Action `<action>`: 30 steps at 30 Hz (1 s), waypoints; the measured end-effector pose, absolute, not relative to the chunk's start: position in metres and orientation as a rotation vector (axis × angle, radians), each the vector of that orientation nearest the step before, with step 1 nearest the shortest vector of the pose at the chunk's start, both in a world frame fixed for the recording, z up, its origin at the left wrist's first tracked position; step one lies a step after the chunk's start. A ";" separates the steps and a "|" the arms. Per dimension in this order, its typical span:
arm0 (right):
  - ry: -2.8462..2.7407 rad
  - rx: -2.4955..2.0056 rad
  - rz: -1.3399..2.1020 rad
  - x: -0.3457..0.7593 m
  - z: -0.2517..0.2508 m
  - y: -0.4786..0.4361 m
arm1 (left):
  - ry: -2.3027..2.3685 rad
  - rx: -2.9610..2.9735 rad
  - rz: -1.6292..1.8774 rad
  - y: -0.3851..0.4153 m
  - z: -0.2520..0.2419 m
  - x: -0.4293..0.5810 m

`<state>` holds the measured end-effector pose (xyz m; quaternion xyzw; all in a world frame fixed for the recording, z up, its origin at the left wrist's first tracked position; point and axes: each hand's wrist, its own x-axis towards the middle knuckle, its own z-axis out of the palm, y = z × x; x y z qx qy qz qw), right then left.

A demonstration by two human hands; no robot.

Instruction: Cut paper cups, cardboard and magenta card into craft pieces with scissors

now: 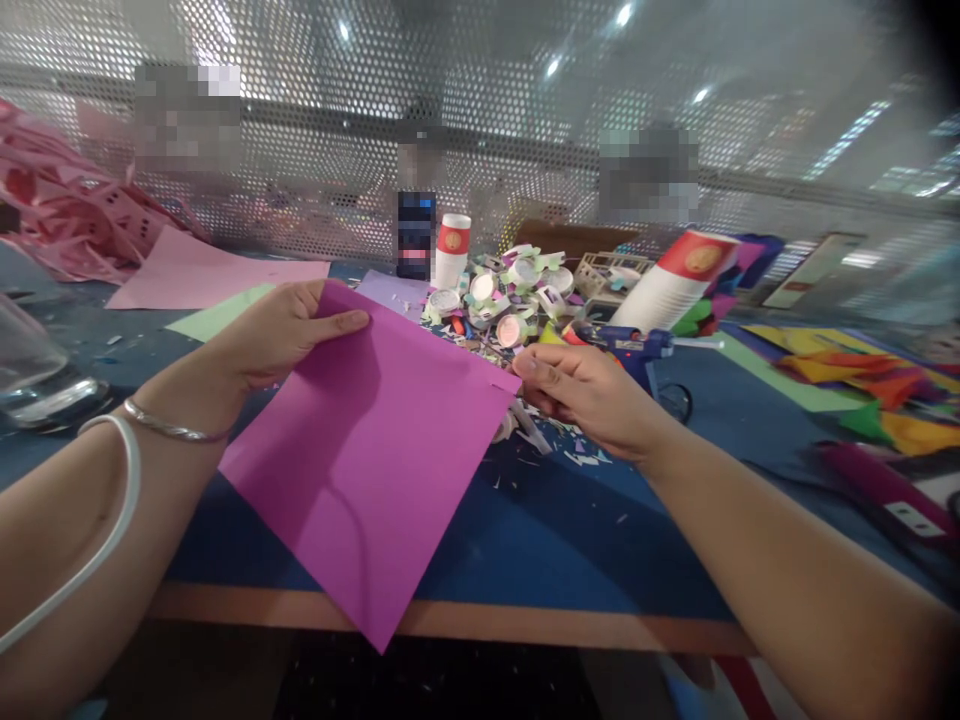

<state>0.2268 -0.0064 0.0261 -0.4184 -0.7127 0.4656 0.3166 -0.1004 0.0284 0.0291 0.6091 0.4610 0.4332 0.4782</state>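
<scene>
A sheet of magenta paper (375,440) hangs tilted in front of me, its lowest corner reaching past the table's front edge. My left hand (296,330) pinches its upper left corner, thumb on the near face. At the upper right corner, my right hand (577,395) is closed with thumb and fingertips at the edge. A short slit or narrow flap shows in the paper beside the right fingertips. Behind the sheet lies a heap of cut paper cup pieces (514,290). A blue glue gun (634,345) rests just beyond my right hand.
Stacked paper cups (675,280) lean at the back right, near another upright cup stack (453,250). Pink paper strips (90,210) pile up at far left, behind a clear glass (45,370). Coloured paper (870,365) and a purple power strip (892,490) lie right. Scraps litter the blue table (600,550).
</scene>
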 end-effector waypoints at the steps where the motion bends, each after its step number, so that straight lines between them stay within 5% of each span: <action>1: -1.891 -1.106 1.199 0.228 0.027 -0.007 | 1.137 1.499 1.066 0.029 0.029 -0.102; 30: -2.013 -1.423 0.889 0.227 0.030 -0.010 | 1.154 1.516 1.230 0.018 0.040 -0.097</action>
